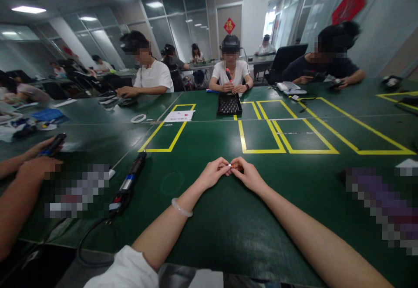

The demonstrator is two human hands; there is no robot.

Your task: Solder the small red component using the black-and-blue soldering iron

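Observation:
My left hand [216, 171] and my right hand [247, 174] meet in front of me, low over the green table [209, 222]. Between their fingertips is a small item with white and orange-red parts [231, 166]; its kind is too small to tell. Both hands are closed in a pinch on it, the left from its left side and the right from its right. A pale bangle [182, 208] circles my left wrist.
To my left lies a black cylindrical tool [129, 181] with a cable. Yellow tape outlines [261, 151] mark the table ahead. Across it, a person [230, 72] holds a red-and-black tool over a black tray [229, 105]. A co-worker's hands [39, 166] hold a dark device at far left.

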